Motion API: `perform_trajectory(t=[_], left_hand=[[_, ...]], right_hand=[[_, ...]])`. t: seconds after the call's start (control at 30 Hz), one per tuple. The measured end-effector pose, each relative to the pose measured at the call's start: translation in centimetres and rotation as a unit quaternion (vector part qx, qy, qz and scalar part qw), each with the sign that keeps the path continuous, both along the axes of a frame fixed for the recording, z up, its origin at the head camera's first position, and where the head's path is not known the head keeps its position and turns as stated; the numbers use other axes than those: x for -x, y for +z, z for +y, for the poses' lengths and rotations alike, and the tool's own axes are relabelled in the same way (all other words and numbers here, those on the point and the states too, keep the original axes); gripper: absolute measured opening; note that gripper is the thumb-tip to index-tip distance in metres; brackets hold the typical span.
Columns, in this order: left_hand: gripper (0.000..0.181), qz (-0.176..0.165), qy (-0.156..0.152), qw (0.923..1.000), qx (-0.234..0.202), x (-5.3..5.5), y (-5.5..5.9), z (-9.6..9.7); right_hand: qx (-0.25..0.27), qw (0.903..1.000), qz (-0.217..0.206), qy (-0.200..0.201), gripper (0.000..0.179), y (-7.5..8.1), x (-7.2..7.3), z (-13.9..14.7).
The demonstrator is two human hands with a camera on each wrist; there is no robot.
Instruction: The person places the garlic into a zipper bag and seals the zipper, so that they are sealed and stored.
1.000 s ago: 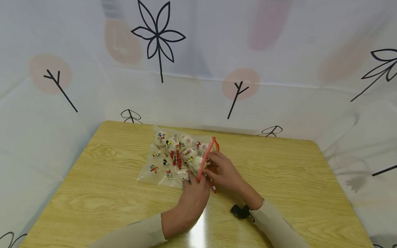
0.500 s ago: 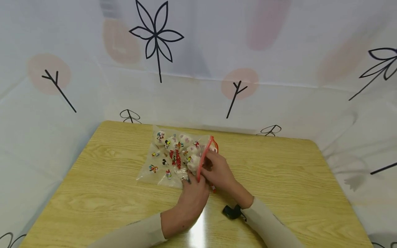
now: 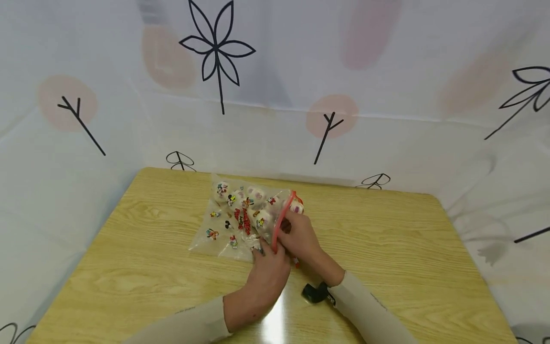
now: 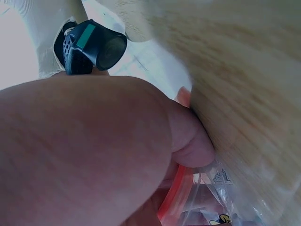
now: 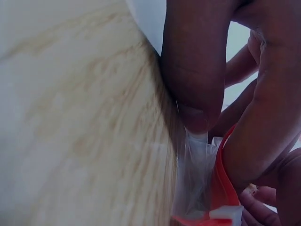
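Note:
A clear plastic zip bag (image 3: 221,227) with small cartoon prints and red lettering lies on the table, its red zip edge (image 3: 280,220) facing right. Several white rounded pieces with purplish marks (image 3: 257,192) sit inside; their kind is unclear. One such piece (image 3: 296,207) shows at the mouth, just past the zip. My left hand (image 3: 267,274) pinches the near corner of the mouth, thumb by the red strip in the left wrist view. My right hand (image 3: 301,239) grips the opening with thumb and finger; in the right wrist view its thumb (image 5: 194,94) lies against the clear plastic.
The wood-grain table (image 3: 129,267) extends around the bag on all sides. Behind it hangs a pale cloth (image 3: 266,138) printed with leaves and flowers. A black wrist camera (image 3: 315,292) sits at the right sleeve, low over the table.
My right hand and forearm have shifted left and further over the bag's mouth. A white piece has come into sight beyond the red zip edge. My left hand stays put.

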State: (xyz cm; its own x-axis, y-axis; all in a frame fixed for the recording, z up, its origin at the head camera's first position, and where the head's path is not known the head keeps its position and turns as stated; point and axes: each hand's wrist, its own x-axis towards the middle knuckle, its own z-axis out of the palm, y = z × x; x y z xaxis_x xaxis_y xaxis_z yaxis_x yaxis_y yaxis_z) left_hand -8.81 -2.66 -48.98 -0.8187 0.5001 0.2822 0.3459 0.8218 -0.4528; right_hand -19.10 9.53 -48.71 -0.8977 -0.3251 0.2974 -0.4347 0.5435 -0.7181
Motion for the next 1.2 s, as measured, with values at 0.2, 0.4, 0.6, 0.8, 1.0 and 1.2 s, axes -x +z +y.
perform_trajectory(t=[0.2,0.4,0.6,0.8,1.0,1.2], left_hand=[[0.033,0.011,0.002,0.9999,-0.008,0.1,0.0,0.1],[0.033,-0.006,-0.001,1.0,-0.005,-0.1,0.2,0.2],[0.031,0.026,-0.001,0.9995,-0.019,-0.1,0.0,0.2],[0.032,0.04,0.005,0.9985,-0.037,0.0,-0.3,0.3],[0.039,0.015,0.01,0.9995,-0.025,0.1,-0.2,0.1],[0.042,-0.002,0.015,0.9996,-0.025,-0.1,0.1,0.1]], right_hand=[[-0.006,0.9999,0.015,-0.002,0.013,0.0,0.1,-0.2],[0.0,1.0,0.007,-0.002,0.011,0.1,-0.3,0.4],[0.022,0.9998,0.001,0.005,0.006,0.3,-0.8,1.0],[0.056,0.998,0.029,-0.012,0.012,0.3,-1.2,1.5],[0.114,0.9866,0.114,-0.023,0.013,0.2,-0.8,2.6],[0.102,0.9789,0.16,-0.075,0.013,0.3,0.1,3.9]])
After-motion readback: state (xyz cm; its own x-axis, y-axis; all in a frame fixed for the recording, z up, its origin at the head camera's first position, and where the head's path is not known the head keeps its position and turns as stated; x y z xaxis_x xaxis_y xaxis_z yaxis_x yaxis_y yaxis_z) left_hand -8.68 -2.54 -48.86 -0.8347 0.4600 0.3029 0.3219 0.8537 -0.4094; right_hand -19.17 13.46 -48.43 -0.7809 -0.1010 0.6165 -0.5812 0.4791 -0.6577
